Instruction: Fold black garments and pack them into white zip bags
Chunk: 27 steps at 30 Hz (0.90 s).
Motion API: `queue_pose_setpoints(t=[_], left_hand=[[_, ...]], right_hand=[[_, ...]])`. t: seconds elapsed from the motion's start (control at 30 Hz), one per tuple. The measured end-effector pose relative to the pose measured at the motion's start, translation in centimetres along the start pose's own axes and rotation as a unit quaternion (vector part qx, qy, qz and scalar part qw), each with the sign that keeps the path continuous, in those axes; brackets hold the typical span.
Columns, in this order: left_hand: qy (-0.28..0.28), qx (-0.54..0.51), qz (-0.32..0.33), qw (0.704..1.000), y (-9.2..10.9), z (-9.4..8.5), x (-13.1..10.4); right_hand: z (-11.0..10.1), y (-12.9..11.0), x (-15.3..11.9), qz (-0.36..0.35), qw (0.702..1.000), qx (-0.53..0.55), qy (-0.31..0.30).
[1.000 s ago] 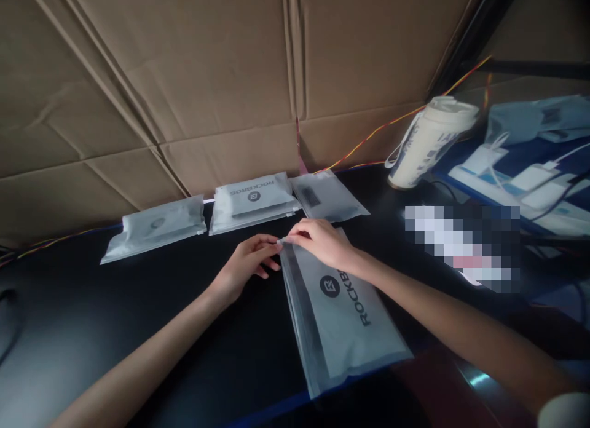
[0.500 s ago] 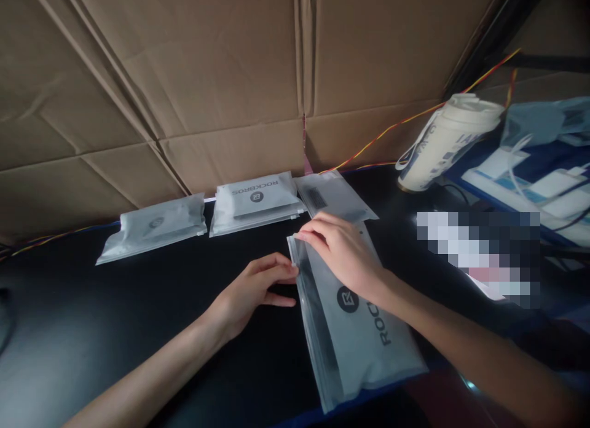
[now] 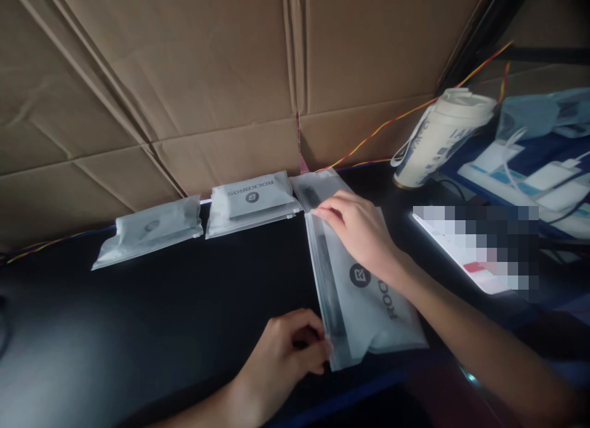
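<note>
We're holding a flat, frosted-white plastic zip bag (image 3: 387,317) with black ROCKBROS print on the black table (image 3: 152,323). Our right hand (image 3: 366,231) is pinching its far zip corner, fingertips together; our left hand (image 3: 288,357) is closing thumb and fingers on the zip edge near its near end. Relative to that bag, a frosted bag with a dark label (image 3: 318,185) is lying just beyond, two puffier frosted bags (image 3: 251,197) are lying beyond-left, and a cream cylindrical cup (image 3: 442,139) is standing beyond-right.
</note>
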<state>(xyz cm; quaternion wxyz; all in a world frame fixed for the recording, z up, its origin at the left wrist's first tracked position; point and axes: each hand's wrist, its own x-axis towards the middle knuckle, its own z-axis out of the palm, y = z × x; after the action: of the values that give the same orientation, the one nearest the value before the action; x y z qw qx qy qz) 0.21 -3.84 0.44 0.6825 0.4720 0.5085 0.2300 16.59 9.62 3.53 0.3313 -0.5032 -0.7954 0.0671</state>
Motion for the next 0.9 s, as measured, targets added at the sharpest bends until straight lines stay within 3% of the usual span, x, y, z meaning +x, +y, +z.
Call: queue_pose_setpoints(t=[0.17,0.3,0.5,0.7,0.9], left_hand=[[-0.047,0.034,-0.052,0.997,-0.5,1.2,-0.7],[-0.077,0.044,-0.063,0.994,-0.7,0.9,-0.9],[-0.259,0.013,-0.112,0.959,1.2,-2.2,0.2],[-0.182,0.044,-0.098,0.977,2.2,-4.5,1.4],[-0.165,0.041,-0.08,0.982,2.0,-4.8,1.4]], right_hand=[[0.3,-0.2,-0.3,0.024,0.999,-0.038,-0.026],[0.1,-0.7,-0.5,0.011,0.997,-0.04,-0.063],[-1.3,-2.4,-1.0,-0.056,0.99,-0.016,-0.132],[-1.6,-3.6,-5.7,-0.127,0.982,-0.08,-0.115],[-0.2,-2.4,-11.1,-0.124,0.971,-0.137,-0.152]])
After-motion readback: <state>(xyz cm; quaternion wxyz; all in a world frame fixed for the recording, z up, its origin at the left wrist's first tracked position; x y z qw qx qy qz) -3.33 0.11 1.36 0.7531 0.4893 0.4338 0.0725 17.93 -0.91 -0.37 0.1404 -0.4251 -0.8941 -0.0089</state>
